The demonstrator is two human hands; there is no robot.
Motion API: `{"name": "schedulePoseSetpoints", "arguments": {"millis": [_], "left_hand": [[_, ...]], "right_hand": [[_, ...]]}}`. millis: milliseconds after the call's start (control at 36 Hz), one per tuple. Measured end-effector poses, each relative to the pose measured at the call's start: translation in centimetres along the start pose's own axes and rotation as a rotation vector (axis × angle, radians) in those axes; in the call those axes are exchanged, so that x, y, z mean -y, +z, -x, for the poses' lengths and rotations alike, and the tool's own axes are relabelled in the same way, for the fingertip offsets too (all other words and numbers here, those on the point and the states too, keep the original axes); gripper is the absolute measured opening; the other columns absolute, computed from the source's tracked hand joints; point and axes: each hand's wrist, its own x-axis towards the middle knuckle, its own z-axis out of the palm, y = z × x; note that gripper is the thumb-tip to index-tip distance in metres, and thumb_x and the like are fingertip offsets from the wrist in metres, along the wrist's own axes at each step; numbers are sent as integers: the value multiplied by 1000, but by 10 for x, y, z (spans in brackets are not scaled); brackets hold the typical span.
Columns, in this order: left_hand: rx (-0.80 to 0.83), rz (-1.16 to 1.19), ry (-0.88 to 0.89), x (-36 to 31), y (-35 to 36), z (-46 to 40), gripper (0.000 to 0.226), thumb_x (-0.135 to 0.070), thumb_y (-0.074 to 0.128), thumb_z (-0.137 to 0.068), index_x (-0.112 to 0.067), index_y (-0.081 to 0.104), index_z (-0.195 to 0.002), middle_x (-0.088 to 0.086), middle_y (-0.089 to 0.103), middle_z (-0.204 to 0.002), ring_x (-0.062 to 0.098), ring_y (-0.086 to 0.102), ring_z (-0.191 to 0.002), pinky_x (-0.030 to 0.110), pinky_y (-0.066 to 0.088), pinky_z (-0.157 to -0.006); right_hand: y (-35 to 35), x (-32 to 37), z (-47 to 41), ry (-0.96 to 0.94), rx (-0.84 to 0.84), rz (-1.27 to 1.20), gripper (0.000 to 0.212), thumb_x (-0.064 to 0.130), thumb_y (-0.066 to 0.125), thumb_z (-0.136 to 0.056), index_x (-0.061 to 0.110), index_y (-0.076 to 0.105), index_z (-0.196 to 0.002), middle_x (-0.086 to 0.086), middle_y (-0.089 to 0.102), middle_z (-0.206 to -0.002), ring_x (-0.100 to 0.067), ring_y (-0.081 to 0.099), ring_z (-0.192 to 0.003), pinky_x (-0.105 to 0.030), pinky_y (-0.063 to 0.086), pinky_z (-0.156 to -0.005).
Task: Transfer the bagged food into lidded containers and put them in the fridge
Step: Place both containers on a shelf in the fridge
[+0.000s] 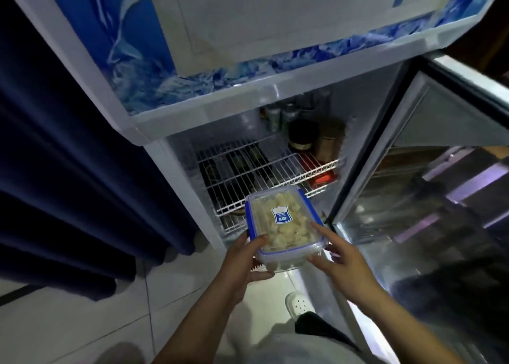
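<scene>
One fridge [154, 154], lower compartment open; one door [413, 170] swung out to the right, presumably to clear a straight path in. One wire shelf [264, 170] in view inside, mostly bare at its front left, so likely the landing spot. On that shelf's back right: two jars [303, 135], one dark-lidded, one tan. Behind them a few cans [281, 114], count unclear, too dim. Dark items under shelf, not identifiable.

One container [283, 228], clear body, lid clipped on with blue latches, full of pale food pieces. Held level in mid-air just in front of the shelf edge, long axis pointing in; probably so it slides on flat. Not yet inside.

Two hands. Left hand [245, 264] grips the near left corner, thumb on lid, fingers curled beneath, carrying the weight. Right hand [344, 264] with fingers mostly straight, resting against the right side and near end; steadying, not clamping.

One white shoe [298, 306] on the floor tiles [82, 322] below. No bags in view.
</scene>
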Motion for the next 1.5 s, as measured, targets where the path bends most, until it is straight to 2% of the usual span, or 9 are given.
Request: {"name": "schedulePoseSetpoints", "arguments": {"millis": [361, 583, 694, 806, 944, 1056, 1194, 1333, 1500], "left_hand": [[-142, 103, -10, -44, 51, -72, 35, -32, 68, -94, -24, 62, -127, 7, 75, -112, 28, 75, -94, 50, 62, -80], [-237, 227, -29, -55, 81, -126, 67, -34, 71, -93, -17, 40, -151, 15, 59, -139, 38, 69, -105, 51, 61, -84], [-273, 220, 52, -63, 89, -141, 53, -24, 70, -93, -32, 48, -140, 5, 69, -119, 25, 71, -99, 37, 63, -71], [-312, 15, 175, -65, 98, -150, 46, -7, 69, -91, -36, 56, -125, 7, 71, -118, 21, 70, -98, 31, 60, -69], [-295, -556, 345, -48, 104, -156, 69, -1, 67, -91, -35, 44, -147, 4, 47, -141, 20, 58, -116, 40, 53, -101], [-367, -766, 374, -50, 100, -169, 61, -16, 59, -98, -38, 38, -151, 9, 49, -140, 27, 60, -111, 41, 52, -99], [-388, -988, 246, -72, 101, -187, 69, -36, 55, -100, -44, 18, -157, 15, 46, -148, 37, 53, -127, 49, 47, -104], [-338, -1161, 88, -86, 98, -195, 88, -34, 64, -94, -45, 4, -158, 15, 18, -166, 45, 25, -147, 52, 34, -115], [-316, -1147, 100, -76, 95, -202, 95, -26, 70, -91, -46, 6, -158, 12, 13, -167, 43, 39, -140, 46, 46, -108]], "right_hand": [[-50, -12, -125, -55, 147, -24, 63, 14, 77, -85, 55, 57, -128, 2, 65, -125, -18, 63, -113, -46, 55, -95], [-73, 1, -194, -79, 203, 13, 55, 2, 75, -84, 32, 62, -129, -2, 67, -121, -24, 68, -101, -37, 54, -95], [-73, 2, -218, -66, 224, 63, 53, 4, 73, -87, 25, 59, -133, -6, 63, -122, -25, 63, -99, -36, 52, -92], [-69, -10, -239, -63, 266, 134, 58, 1, 70, -88, 18, 52, -141, -1, 59, -128, -3, 61, -97, -6, 47, -79], [-68, -16, -261, -111, 280, 252, 55, 2, 68, -90, 13, 52, -142, -11, 49, -142, -28, 55, -125, -43, 46, -106], [-68, -10, -281, -157, 222, 402, 36, 11, 66, -93, 11, 62, -129, -14, 54, -128, -30, 59, -112, -23, 42, -88], [-65, 3, -303, -153, 233, 539, 31, 20, 59, -97, 12, 65, -127, -17, 67, -121, -36, 62, -111, -36, 50, -91], [-63, 5, -316, -72, 319, 696, 37, 26, 53, -99, 13, 61, -133, -19, 67, -121, -35, 62, -110, -38, 51, -93], [-65, -8, -311, -125, 369, 800, 56, 21, 55, -95, 32, 42, -148, -14, 52, -141, -34, 55, -122, -36, 47, -100]]}}
